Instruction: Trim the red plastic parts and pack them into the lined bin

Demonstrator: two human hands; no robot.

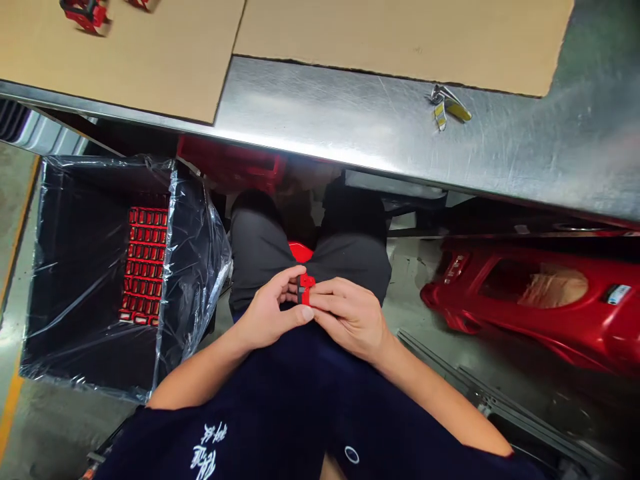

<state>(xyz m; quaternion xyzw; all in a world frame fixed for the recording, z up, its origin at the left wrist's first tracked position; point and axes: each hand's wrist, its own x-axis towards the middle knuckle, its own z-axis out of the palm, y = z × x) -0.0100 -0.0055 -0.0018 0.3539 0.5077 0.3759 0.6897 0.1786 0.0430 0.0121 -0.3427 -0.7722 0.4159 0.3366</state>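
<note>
One small red plastic part [305, 289] — pinched between left hand [270, 313] and right hand [350, 319], fingers [325, 301] curled shut on it. Beside, one plastic-lined black bin [75, 267]; red parts [144, 263] in rows — probably same kind, too many to count.

Cardboard sheets [390, 33] lie on a steel workbench [320, 120].

A stainless steel table [320, 113] ran across twelve o'clock, carrying two cardboard sheets [400, 33], with red plastic parts [85, 13] on the left sheet at eleven o'clock and a small metal clip with yellow tags [447, 103] on bare steel at one o'clock. On the concrete floor [20, 413] stood a plastic-lined black bin [85, 267] at nine o'clock and a glossy red moulded shell [530, 300] at three o'clock.
</note>
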